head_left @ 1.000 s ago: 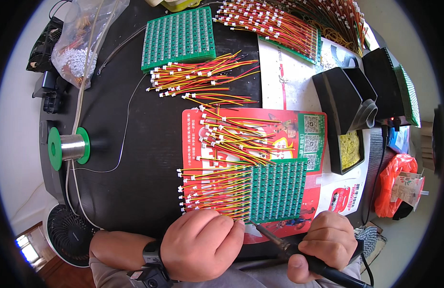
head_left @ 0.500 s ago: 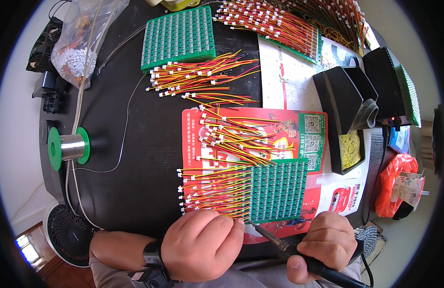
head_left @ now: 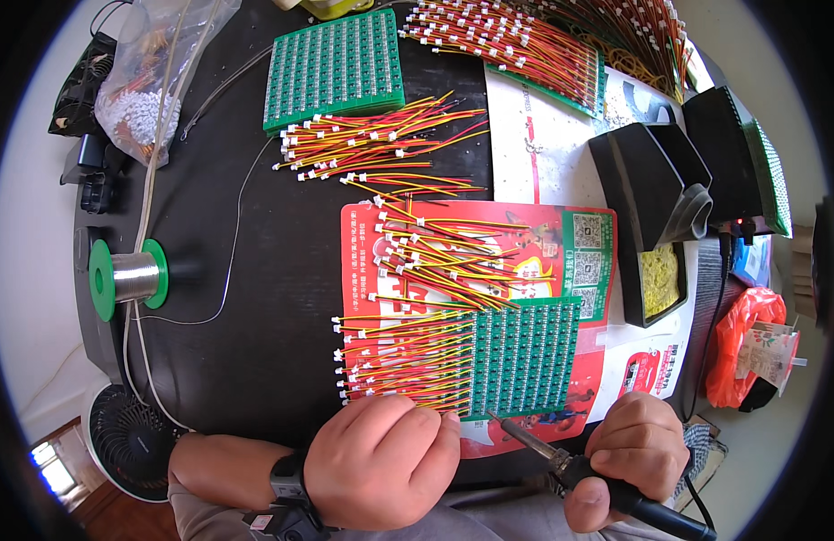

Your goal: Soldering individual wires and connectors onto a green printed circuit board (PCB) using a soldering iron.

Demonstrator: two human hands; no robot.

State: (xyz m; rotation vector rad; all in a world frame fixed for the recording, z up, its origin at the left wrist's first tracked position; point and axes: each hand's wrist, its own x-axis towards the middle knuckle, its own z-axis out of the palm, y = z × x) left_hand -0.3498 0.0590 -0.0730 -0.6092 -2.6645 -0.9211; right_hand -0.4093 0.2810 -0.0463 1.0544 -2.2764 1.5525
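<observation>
A green circuit board panel (head_left: 525,361) lies on a red printed sheet, with rows of red, yellow and black wires (head_left: 403,356) ending in white connectors along its left side. My left hand (head_left: 381,464) is closed at the panel's lower left corner, fingertips pressed together by the wire ends; whatever they pinch is hidden. My right hand (head_left: 638,455) is wrapped round a soldering iron (head_left: 570,467), its tip over the panel's lower edge, just right of my left fingertips. Above the panel, loose connector wires (head_left: 444,257) are spread over the sheet.
A solder spool (head_left: 135,278) stands at left, its thin strand trailing over the dark table. Farther back are stacked green panels (head_left: 336,72), another wire pile (head_left: 381,140) and a wired panel (head_left: 516,45). A black holder (head_left: 651,185) with yellow cleaning material (head_left: 660,281) stands right.
My right hand and the soldering iron have moved right, carrying the tip away from my left fingertips along the panel's lower edge. My left hand has barely moved.
</observation>
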